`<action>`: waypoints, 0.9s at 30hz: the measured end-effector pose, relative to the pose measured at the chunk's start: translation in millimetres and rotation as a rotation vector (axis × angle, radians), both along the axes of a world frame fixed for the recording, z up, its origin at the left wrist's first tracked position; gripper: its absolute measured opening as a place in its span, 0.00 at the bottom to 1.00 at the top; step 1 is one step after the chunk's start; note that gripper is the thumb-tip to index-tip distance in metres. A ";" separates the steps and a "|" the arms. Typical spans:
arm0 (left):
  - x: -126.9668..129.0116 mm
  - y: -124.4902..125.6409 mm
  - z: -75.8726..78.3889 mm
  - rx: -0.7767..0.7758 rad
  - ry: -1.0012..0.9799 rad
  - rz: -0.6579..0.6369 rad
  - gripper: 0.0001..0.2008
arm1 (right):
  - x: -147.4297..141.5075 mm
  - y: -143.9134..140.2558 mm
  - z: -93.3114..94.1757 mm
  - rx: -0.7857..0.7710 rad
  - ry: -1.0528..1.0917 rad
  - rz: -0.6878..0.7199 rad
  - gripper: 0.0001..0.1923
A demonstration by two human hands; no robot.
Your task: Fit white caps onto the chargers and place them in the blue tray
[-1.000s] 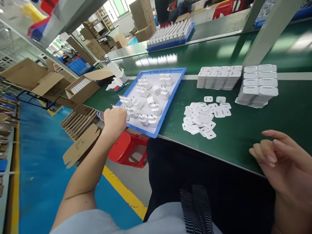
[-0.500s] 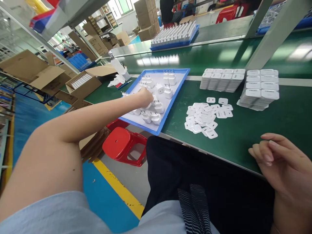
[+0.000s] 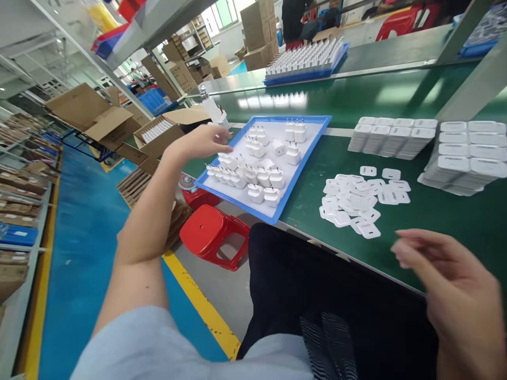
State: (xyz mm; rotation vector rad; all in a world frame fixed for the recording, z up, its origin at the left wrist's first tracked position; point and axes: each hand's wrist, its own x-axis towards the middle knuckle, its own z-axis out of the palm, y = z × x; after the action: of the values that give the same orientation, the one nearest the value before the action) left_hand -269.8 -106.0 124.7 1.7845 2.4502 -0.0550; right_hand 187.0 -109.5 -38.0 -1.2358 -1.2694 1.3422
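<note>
Two hands are showing in the head view. Left hand (image 3: 204, 142) is hovering over the far-left edge of the blue tray (image 3: 301, 174), arm stretched out from the body; its fingers (image 3: 222, 138) are lying loosely spread, pointing toward the chargers (image 3: 253, 171), and are holding nothing I can see. Whether the fingertips are touching the tray rim cannot be told.

Chargers are sitting on the tray's white liner, prongs up: one row along the near-left side, a pair in front of it, looser ones toward the far corner. Tray is resting on the green bench (image 3: 435, 221), its near corner overhanging the bench edge above a red stool (image 3: 212, 235).

Right hand (image 3: 455, 301) is hanging at the near bench edge, blurred, fingers slightly curled and apart, empty.

White cards (image 3: 356, 200) are lying in a loose heap on the bench between tray and right hand, well apart from both hands. Stacks (image 3: 392, 137) of white pieces are standing behind the heap. Open cartons (image 3: 158, 134) are sitting left of the tray, beyond the left hand.
</note>
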 end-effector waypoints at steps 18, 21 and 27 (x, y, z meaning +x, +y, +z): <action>-118.4 -61.8 -83.1 -0.066 -0.779 -0.151 0.42 | -265.5 0.6 74.9 0.907 -0.740 0.579 0.18; -120.1 -58.0 -89.2 -0.032 -0.722 -0.120 0.40 | -312.3 19.3 91.3 0.899 -0.960 0.776 0.14; -116.4 -51.5 -102.7 0.000 -0.718 -0.095 0.34 | -362.7 39.4 98.3 0.968 -1.086 0.932 0.14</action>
State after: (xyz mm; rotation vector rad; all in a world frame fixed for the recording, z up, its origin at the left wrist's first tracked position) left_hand -386.2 -157.4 21.9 1.5491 1.8484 0.4873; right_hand -175.7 -70.2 60.3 -0.5641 -3.0130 0.2372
